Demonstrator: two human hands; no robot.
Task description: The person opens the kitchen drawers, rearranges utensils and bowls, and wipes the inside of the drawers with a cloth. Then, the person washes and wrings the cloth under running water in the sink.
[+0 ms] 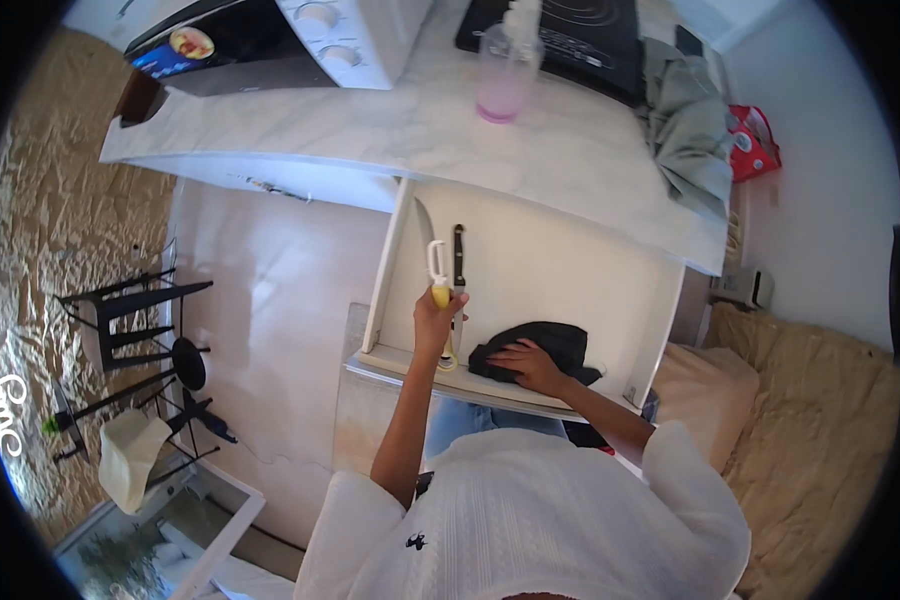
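My left hand (437, 318) is closed around the yellow handle of a white-headed peeler (437, 262), over the left side of an open drawer (570, 250). Right beside it lies a knife (458, 250) with a black handle, its blade partly behind my fingers. A curved blade (424, 216) rests along the drawer's left wall; its handle is hidden. Below my left hand, a small white and yellow item (448, 358) sits by the drawer front, too small to name. My right hand (530, 368) lies with fingers spread on a bunched black cloth (548, 342) at the drawer front.
Above the drawer runs a marble-patterned countertop (370, 125). On it stand a microwave (270, 45), a pump bottle with pink liquid (508, 80), a black hob (580, 35) and a draped grey-green cloth (682, 120). Black chairs (135, 320) are at the left.
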